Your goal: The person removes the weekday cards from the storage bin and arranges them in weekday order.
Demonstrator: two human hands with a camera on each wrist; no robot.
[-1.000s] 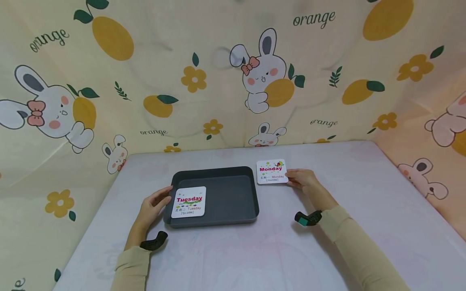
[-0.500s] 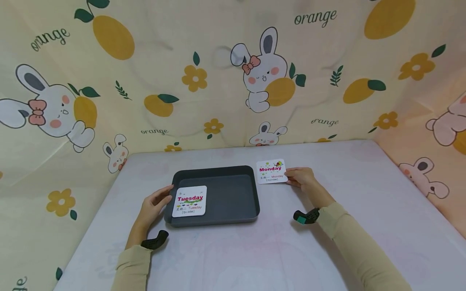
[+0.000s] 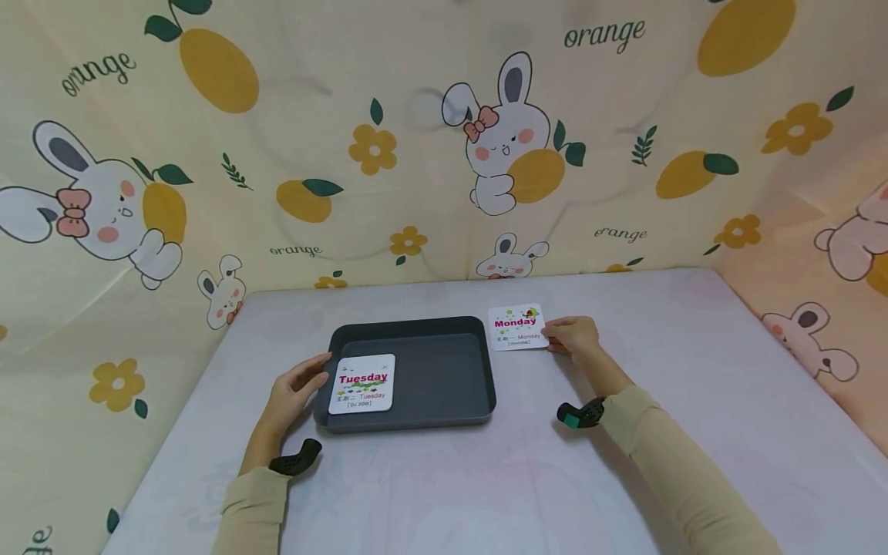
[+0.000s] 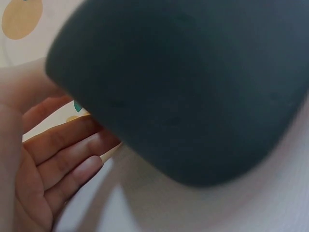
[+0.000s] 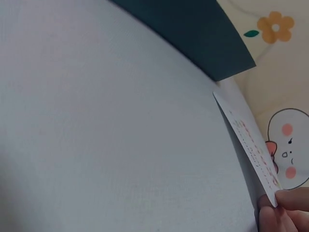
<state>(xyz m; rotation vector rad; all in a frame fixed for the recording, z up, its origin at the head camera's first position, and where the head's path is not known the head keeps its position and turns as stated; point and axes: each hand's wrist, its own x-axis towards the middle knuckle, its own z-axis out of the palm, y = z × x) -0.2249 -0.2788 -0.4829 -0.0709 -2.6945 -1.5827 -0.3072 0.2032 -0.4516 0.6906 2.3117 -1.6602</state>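
My left hand (image 3: pixel 287 401) rests its fingertips against the outer left side of a dark grey tray (image 3: pixel 444 378); in the left wrist view, the relaxed fingers (image 4: pixel 67 159) meet the tray (image 4: pixel 183 96). Inside the tray, at its left end, lies a white "Tuesday" card (image 3: pixel 362 385), face up. To the right of the tray's back corner, my right hand (image 3: pixel 579 343) pinches the right edge of a "Monday" card (image 3: pixel 516 327). The right wrist view has this card (image 5: pixel 251 150) slanted, its near edge raised between thumb and fingers (image 5: pixel 285 210).
A white-covered table (image 3: pixel 430 493) extends around the tray and beneath both forearms. Behind it and along the sides hangs a cream cloth (image 3: pixel 416 100) printed with rabbits, oranges and flowers. Each wrist wears a black band, the left (image 3: pixel 297 460) and the right (image 3: pixel 581 415).
My right wrist and forearm have shifted slightly left while the hand keeps its pinch on the Monday card. The tray, both cards and my left hand have stayed nearly in place.
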